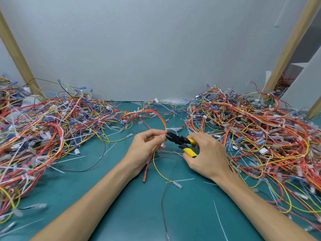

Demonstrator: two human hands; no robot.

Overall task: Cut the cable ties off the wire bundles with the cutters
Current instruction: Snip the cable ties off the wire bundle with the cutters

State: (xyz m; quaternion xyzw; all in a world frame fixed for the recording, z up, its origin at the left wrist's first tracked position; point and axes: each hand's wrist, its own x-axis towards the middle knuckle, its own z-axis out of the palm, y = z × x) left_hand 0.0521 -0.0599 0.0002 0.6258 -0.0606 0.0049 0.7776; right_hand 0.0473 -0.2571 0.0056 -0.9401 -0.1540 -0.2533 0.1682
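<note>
Worked over a teal rubber mat (135, 197), with one tangled heap of red, yellow and blue wires (43, 122) on the left and another heap (251, 122) on the right. Had both hands close together near the middle. Pinched a thin bundle of red and yellow wires (161, 119) in the curled left hand (145, 146). Gripped black cutters with yellow-and-black handles (182, 142) in the right hand (206, 155), fingers wrapped round both handles, nose up against the bundle just beside the left fingertips (163, 136). Could not make out the cable tie at the nose, nor whether the jaws stood closed. Judged the risks thus: nicking wire insulation by biting past the tie; catching a fingertip so close to the blades; losing the slack bundle from so light a pinch.
</note>
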